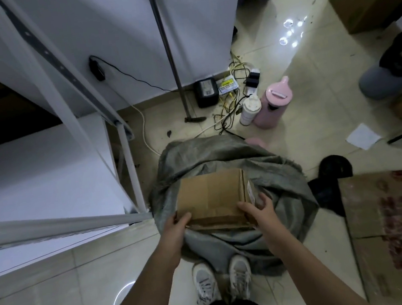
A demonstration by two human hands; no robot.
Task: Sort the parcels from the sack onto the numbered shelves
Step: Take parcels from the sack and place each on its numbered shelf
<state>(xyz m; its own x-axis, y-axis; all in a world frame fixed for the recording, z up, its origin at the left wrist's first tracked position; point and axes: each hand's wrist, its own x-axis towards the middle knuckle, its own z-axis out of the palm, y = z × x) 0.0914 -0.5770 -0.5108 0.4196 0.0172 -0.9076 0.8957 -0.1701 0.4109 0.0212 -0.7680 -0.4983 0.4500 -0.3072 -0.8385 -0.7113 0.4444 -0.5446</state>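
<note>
- brown cardboard parcel box (212, 197) sits in the open mouth of the grey woven sack (282, 180), on top of the sack's folds; long axis runs left-right across the person's front; white label on its right end face
- left hand (176, 226) grips near-left corner, thumb on top face, fingers curled under/round the edge; right hand (258, 210) grips near-right corner, thumb on top, fingers wrapped round the right end by the label; both hands holding the box, neither nearer than the other
- box lies straight ahead of both hands, far edge away from the body; judged: step = lifting parcel out of sack, then swing left
- white metal shelf rack (131, 171) stands just left of the sack; shelf nos. not readable from here
- surface: pale glossy floor tiles (316, 101); sack rests on floor just ahead of grey sneakers (222, 280)
- room: pink jug (274, 103), white tumbler (249, 110), cables + black adapter by wall; printed flat carton (396, 229) on the right
</note>
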